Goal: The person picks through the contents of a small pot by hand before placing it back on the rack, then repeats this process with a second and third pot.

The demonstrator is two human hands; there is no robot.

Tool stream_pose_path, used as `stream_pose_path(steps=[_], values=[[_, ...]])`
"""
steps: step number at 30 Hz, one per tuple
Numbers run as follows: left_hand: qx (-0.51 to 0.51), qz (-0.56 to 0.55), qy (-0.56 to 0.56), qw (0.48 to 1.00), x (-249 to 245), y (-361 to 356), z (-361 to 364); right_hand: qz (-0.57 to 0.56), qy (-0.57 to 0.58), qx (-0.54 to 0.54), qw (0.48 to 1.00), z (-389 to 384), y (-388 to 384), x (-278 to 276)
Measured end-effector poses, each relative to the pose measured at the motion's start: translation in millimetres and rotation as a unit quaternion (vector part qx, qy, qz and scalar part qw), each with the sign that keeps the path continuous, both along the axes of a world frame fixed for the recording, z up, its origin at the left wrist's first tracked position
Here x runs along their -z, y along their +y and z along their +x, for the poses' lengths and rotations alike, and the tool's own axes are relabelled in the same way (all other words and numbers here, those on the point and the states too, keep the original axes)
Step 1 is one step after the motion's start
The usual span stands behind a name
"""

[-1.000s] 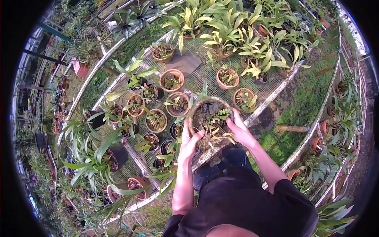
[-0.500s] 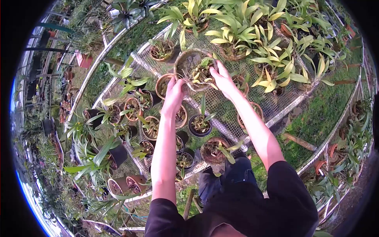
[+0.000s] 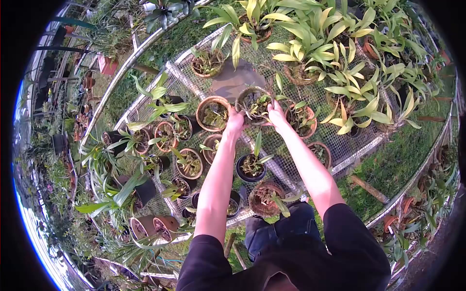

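Both my hands grip a round, weathered plant pot with a small green plant and trailing roots inside. My left hand is closed on its near left rim, and my right hand on its right side. The pot overlaps the wire mesh bench in this view. Left of it, right beside my left hand, sits a terracotta pot with a leafy plant. Another terracotta pot stands just right of my right hand. A black pot with an upright leaf is nearer to me.
Large yellow-green leafy plants crowd the bench's far right. Several smaller pots, including a terracotta one, stand on the left. A wide pot sits at the near edge by my legs. A curved rail runs along the left.
Both hands have brought the held pot lower and nearer to me, slightly rightward. It looks smaller now, and the terracotta pots on either side show more fully.
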State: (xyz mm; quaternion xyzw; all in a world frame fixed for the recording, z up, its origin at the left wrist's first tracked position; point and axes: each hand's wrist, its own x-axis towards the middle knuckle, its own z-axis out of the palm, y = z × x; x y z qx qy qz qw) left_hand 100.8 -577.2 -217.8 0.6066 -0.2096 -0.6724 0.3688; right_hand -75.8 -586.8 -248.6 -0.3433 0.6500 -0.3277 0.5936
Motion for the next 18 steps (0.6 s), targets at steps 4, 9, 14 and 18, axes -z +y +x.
stream_pose_path(steps=[4,9,14,18], values=[[-0.015,0.033,-0.037,0.999,21,9,-4,0.037,-0.048,0.014,0.998,-1,10,0],[-0.016,0.032,-0.034,0.999,19,13,-2,0.099,-0.129,0.034,0.986,-4,11,-13],[0.005,0.042,0.013,0.999,10,18,-1,0.085,-0.077,-0.007,0.993,-12,6,5],[-0.006,0.043,0.025,0.999,9,24,-3,0.084,-0.081,-0.001,0.993,-13,9,-14]])
